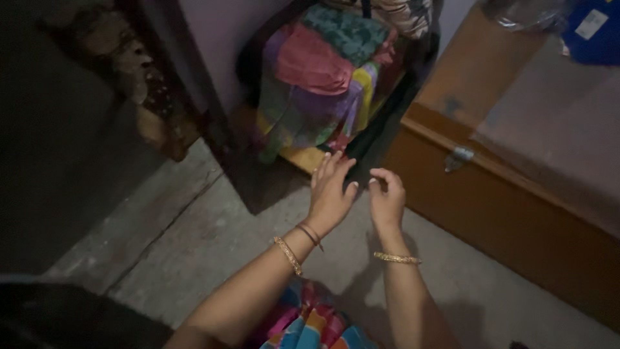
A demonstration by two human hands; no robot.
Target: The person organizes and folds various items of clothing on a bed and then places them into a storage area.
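Reaching two hands (358, 197) toward one cloth pile (323, 77)

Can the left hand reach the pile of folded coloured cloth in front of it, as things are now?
Probably yes. The left hand is stretched out with open fingers just below the pile of folded coloured cloth, and nothing lies between them. The right hand is beside it, not across its path.

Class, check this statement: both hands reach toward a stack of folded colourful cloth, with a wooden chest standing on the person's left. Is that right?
Not quite. In the head view, the wooden chest stands on the person's right, not the left. The rest holds: the left hand and right hand both reach toward the stack of folded colourful cloth.
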